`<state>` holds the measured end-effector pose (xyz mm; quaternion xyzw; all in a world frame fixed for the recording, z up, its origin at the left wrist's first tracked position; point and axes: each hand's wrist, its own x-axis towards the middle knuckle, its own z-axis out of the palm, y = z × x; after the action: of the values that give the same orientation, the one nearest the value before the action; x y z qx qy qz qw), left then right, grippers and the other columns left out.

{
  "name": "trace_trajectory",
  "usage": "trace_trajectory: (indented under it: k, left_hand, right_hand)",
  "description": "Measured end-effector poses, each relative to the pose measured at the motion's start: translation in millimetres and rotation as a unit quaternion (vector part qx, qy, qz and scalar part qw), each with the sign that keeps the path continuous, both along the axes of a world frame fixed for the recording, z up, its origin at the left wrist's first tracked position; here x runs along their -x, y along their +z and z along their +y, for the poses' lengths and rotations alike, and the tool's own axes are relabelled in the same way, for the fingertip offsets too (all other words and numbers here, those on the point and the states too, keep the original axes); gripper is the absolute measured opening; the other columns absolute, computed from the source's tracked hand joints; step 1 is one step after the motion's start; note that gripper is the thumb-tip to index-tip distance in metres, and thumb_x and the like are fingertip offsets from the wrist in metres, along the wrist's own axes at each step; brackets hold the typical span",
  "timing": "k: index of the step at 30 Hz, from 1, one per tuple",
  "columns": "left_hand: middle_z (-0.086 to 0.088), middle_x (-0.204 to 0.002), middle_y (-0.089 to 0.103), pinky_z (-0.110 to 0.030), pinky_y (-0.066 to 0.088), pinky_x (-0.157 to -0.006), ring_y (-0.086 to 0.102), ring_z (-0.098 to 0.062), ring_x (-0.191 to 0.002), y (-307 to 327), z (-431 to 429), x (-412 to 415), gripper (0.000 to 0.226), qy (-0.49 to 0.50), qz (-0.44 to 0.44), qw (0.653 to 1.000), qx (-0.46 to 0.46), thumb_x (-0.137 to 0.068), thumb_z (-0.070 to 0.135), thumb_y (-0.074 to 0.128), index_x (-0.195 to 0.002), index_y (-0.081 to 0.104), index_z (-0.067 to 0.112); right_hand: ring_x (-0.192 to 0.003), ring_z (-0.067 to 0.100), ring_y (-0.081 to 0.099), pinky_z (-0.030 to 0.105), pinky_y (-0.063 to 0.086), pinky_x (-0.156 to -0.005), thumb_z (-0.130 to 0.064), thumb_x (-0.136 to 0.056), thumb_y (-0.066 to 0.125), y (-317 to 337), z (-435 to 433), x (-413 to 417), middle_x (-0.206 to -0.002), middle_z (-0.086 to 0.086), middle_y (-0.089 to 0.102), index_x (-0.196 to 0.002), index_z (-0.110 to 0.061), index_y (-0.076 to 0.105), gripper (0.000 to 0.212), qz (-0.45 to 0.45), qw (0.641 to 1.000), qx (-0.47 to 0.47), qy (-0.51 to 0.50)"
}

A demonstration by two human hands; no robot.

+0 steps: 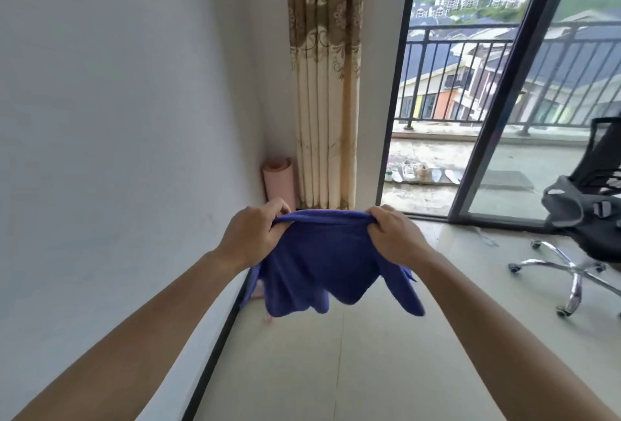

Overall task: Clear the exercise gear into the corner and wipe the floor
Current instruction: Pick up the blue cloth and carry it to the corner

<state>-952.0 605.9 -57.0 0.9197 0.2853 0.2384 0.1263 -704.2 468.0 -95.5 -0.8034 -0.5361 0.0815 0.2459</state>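
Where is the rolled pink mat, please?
Head view, left of centre: the pink mat stands upright in the far corner, between white wall and patterned curtain.

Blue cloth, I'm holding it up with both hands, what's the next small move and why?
Probably lower the blue cloth flat onto the floor. The left hand and right hand grip its top edge, so it hangs clear of the tiles, and the rolled pink mat already stands in the corner, so wiping seems next.
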Motion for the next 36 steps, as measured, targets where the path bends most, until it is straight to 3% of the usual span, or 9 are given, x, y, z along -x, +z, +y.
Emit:
trace_trajectory:
  k: [5,7,10,17,23,26,29,32,36]
  left_hand:
    - [0.008,-0.062,0.058,-0.027,0.038,-0.055,0.055,-0.013,-0.058,40.6,74.3,-112.7,0.012,0.035,-0.043,0.998,0.02,-0.099,0.027,0.048,-0.091,0.055,0.023]
    - [0.01,-0.063,0.057,-0.029,0.039,-0.057,0.056,-0.016,-0.06,53.5,103.2,-142.9,0.01,0.049,-0.05,0.997,-0.012,-0.099,0.028,0.049,-0.094,0.056,0.022]
    - [0.012,-0.06,0.053,-0.029,0.037,-0.056,0.054,-0.016,-0.057,61.6,159.6,-179.0,0.01,0.073,-0.062,0.995,-0.038,-0.098,0.028,0.05,-0.095,0.055,0.02]
    - [0.012,-0.069,0.06,-0.035,0.048,-0.064,0.06,-0.022,-0.065,50.3,328.0,-236.8,0.008,0.13,-0.132,0.981,-0.051,-0.096,0.026,0.054,-0.098,0.056,0.019]
    - [0.022,-0.066,0.055,-0.029,0.042,-0.062,0.055,-0.014,-0.061,64.2,500.5,-280.9,0.008,0.149,-0.174,0.973,-0.036,-0.093,0.028,0.058,-0.097,0.055,0.021]
    - [0.019,-0.065,0.056,-0.032,0.046,-0.061,0.057,-0.015,-0.062,88.2,569.9,-301.4,0.009,0.147,-0.169,0.974,-0.04,-0.092,0.028,0.061,-0.096,0.056,0.022]
    - [0.015,-0.063,0.056,-0.031,0.046,-0.061,0.054,-0.008,-0.06,109.7,629.8,-321.4,0.006,0.139,-0.148,0.977,-0.057,-0.09,0.026,0.062,-0.094,0.059,0.023]
    - [0.011,-0.064,0.055,-0.029,0.044,-0.061,0.053,-0.009,-0.062,125.1,681.9,-332.6,0.01,0.146,-0.141,0.976,-0.078,-0.088,0.025,0.065,-0.096,0.06,0.025]
    - [0.011,-0.069,0.056,-0.017,0.039,-0.06,0.054,-0.003,-0.066,144.2,747.5,-347.5,0.016,0.171,-0.15,0.969,-0.1,-0.087,0.035,0.07,-0.1,0.064,0.028]
  right_hand:
    - [-0.098,0.012,0.065,0.029,0.051,-0.091,-0.032,-0.096,0.061,36.6,108.4,-76.4,-0.106,-0.006,0.069,-0.12,-0.027,0.066,0.025,0.121,0.986,-0.032,0.111]
    - [-0.092,0.007,0.066,0.025,0.052,-0.086,-0.028,-0.092,0.065,47.9,153.3,-95.4,-0.097,-0.011,0.071,-0.11,-0.028,0.071,0.019,0.132,0.979,-0.036,0.149]
    - [-0.098,0.004,0.065,0.018,0.05,-0.086,-0.023,-0.088,0.069,50.8,218.5,-122.8,-0.105,-0.011,0.069,-0.12,-0.028,0.066,0.033,0.182,0.961,0.025,0.209]
    - [-0.089,0.018,0.069,0.039,0.057,-0.087,-0.021,-0.101,0.05,30.7,397.6,-191.5,-0.103,-0.005,0.072,-0.115,-0.026,0.068,0.023,0.149,0.972,0.022,0.179]
    - [-0.11,0.006,0.062,0.026,0.051,-0.096,-0.034,-0.092,0.069,64.2,573.2,-230.1,-0.123,-0.01,0.062,-0.139,-0.028,0.053,0.05,0.202,0.944,0.051,0.255]
    - [-0.105,0.002,0.066,0.027,0.052,-0.096,-0.031,-0.096,0.063,78.4,649.7,-246.9,-0.119,-0.015,0.067,-0.127,-0.032,0.063,0.031,0.194,0.943,0.028,0.27]
    - [-0.09,0.011,0.066,0.044,0.052,-0.096,-0.033,-0.09,0.062,91.2,723.4,-272.6,-0.098,-0.01,0.071,-0.094,-0.039,0.068,0.01,0.197,0.952,-0.031,0.232]
    - [-0.087,0.024,0.063,0.051,0.053,-0.088,-0.047,-0.076,0.053,106.6,794.1,-298.7,-0.085,-0.005,0.065,-0.079,-0.048,0.061,0.009,0.231,0.948,-0.119,0.184]
    - [-0.054,0.001,0.048,0.024,0.042,-0.057,-0.022,-0.1,0.048,146.4,874.4,-327.1,-0.067,-0.011,0.053,-0.1,-0.031,0.057,0.013,0.215,0.932,-0.226,0.186]
